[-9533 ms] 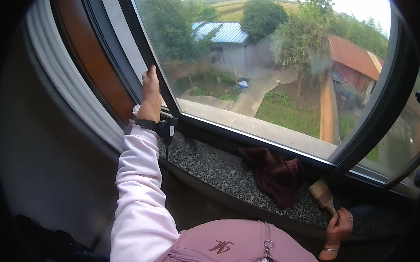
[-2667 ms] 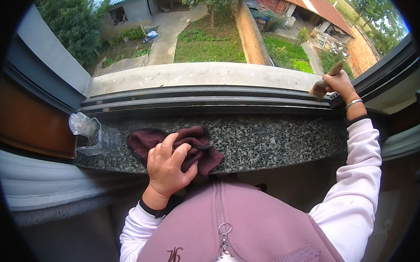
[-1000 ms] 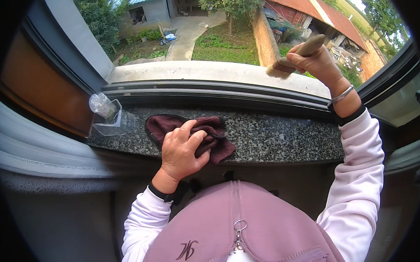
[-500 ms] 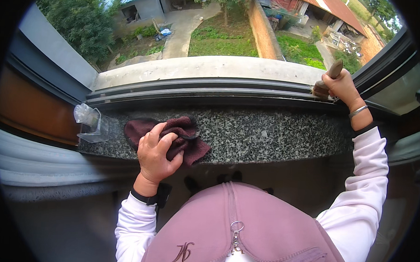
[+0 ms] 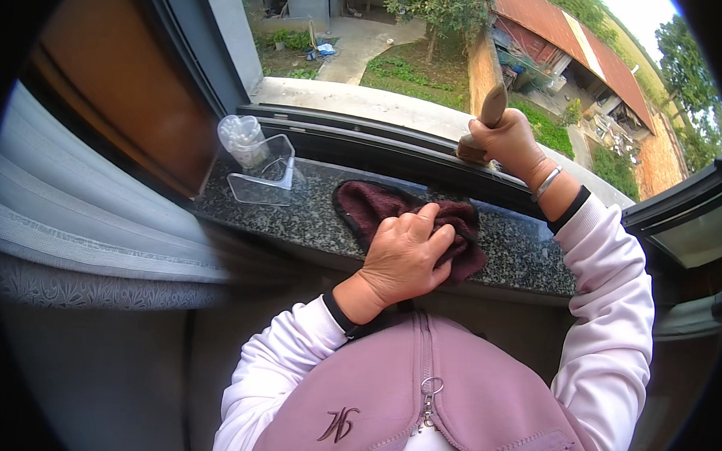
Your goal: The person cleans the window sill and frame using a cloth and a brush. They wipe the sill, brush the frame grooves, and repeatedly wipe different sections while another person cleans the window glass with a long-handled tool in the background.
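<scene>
My right hand (image 5: 519, 145) is closed round the wooden handle of a brush (image 5: 493, 105). The handle points up, and the brush's lower end sits in the dark window track (image 5: 356, 141). On the speckled granite sill (image 5: 313, 223), my left hand (image 5: 408, 252) presses into a bunched maroon cloth (image 5: 366, 205), its fingers curled over the folds. Part of the cloth lies flatter to the left of that hand. The bristles are mostly hidden by the track and my right hand.
A clear plastic holder (image 5: 287, 166) and a clear cup of white sticks (image 5: 242, 136) stand at the sill's left end. White curtains (image 5: 96, 206) hang at the left. Beyond the pale outer ledge (image 5: 342, 96) lies a yard.
My right hand has brought the brush leftward along the track, much closer to the cloth. The view has turned left. My left hand remains on the cloth.
</scene>
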The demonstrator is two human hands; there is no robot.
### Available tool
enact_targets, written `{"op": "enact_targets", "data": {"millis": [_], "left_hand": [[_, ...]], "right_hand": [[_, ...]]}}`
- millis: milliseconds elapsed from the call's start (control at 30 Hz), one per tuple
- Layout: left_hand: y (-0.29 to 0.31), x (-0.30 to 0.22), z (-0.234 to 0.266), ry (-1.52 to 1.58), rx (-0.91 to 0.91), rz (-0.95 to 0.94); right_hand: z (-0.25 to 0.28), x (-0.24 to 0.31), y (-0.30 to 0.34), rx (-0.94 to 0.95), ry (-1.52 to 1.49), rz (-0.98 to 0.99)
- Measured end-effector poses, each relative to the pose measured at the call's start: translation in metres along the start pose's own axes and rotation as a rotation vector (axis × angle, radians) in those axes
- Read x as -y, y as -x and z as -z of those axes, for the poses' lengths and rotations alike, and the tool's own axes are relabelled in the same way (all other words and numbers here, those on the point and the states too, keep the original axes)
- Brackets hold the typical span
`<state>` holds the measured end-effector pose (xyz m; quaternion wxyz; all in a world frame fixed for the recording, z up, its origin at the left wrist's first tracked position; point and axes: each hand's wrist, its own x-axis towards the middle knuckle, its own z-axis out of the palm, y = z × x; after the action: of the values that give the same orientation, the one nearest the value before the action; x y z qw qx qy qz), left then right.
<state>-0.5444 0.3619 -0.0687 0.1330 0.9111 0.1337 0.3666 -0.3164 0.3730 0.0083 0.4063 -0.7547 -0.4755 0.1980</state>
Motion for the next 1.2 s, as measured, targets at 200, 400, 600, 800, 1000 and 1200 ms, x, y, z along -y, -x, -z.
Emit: {"op": "enact_targets", "data": {"millis": [200,400,600,800,1000,1200], "left_hand": [[0.003,0.007,-0.002,0.089,-0.062,-0.037],[0.008,0.008,-0.004,0.105,-0.025,-0.020],[0.007,0.004,-0.002,0.072,-0.014,0.003],[0.003,-0.003,0.000,-0.010,0.012,0.026],[-0.001,-0.007,0.001,-0.059,0.027,0.016],[-0.004,-0.011,-0.004,-0.139,0.027,0.040]], "right_hand": [[-0.097,0.071,-0.040,0.081,0.052,0.061],[-0.142,0.117,-0.048,0.160,-0.012,0.071],[-0.130,0.126,-0.055,0.072,0.044,0.200],[-0.095,0.105,-0.057,-0.036,0.086,0.400],[-0.018,0.055,-0.042,0.047,-0.182,0.302],[0.138,-0.024,0.018,-0.092,-0.161,0.182]]}}
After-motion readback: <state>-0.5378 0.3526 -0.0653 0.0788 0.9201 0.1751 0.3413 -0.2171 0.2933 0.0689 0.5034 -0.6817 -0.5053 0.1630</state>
